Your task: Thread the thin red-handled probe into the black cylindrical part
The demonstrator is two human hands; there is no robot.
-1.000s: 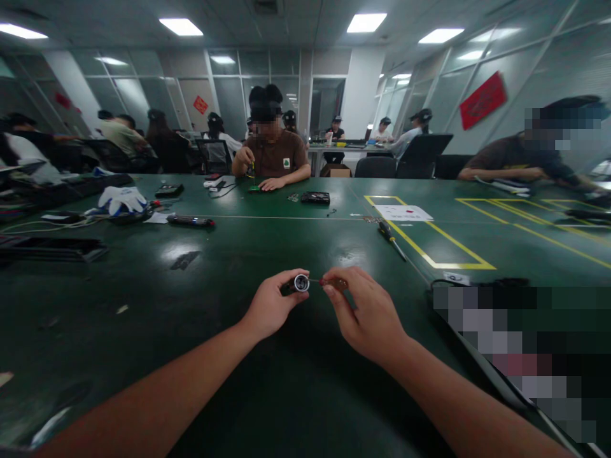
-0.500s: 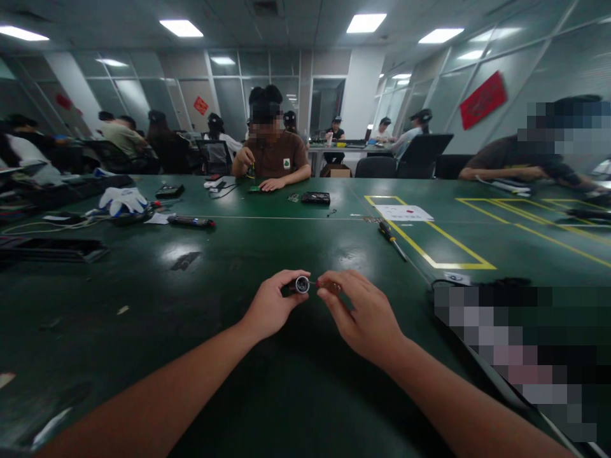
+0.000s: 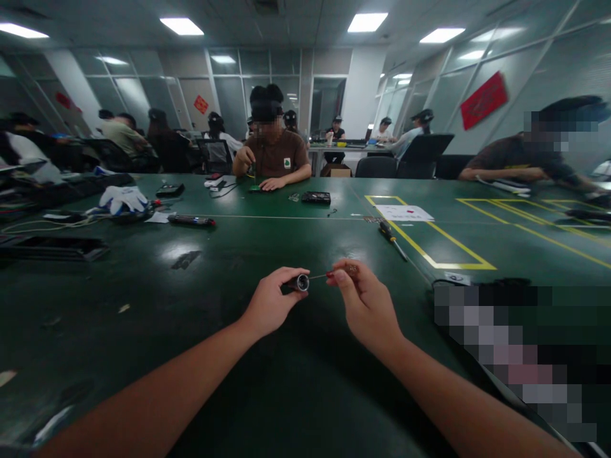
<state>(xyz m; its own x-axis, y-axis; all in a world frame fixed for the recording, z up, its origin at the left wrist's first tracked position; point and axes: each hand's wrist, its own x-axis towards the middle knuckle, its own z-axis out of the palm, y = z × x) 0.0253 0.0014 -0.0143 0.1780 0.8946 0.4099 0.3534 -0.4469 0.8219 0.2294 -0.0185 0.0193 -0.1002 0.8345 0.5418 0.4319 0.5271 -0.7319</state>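
Note:
My left hand (image 3: pixel 270 305) is closed around a small dark flashlight (image 3: pixel 300 282). Its silver-rimmed round end points right; what lies inside the rim is too dark to make out. In my right hand (image 3: pixel 366 305) is a screwdriver (image 3: pixel 329 275), pinched between thumb and fingers, with a thin metal shaft, a red part and a brownish handle. The shaft points left, its tip close to the rim of the flashlight. Whether the tip touches it, I cannot tell. Both hands are above the green table (image 3: pixel 229 394).
Beyond my hands lie a yellow-and-black screwdriver (image 3: pixel 392 240), a printed sheet (image 3: pixel 405 213), a dark rectangular device (image 3: pixel 316 198) and a dark tool (image 3: pixel 191 221). White gloves (image 3: pixel 123 200) are at left. A co-worker (image 3: pixel 272 149) sits opposite; another person (image 3: pixel 534 143) leans over at right.
My right hand has drawn the screwdriver back to the right and slightly up, so more shaft shows. The flashlight's end has turned a little further to the right.

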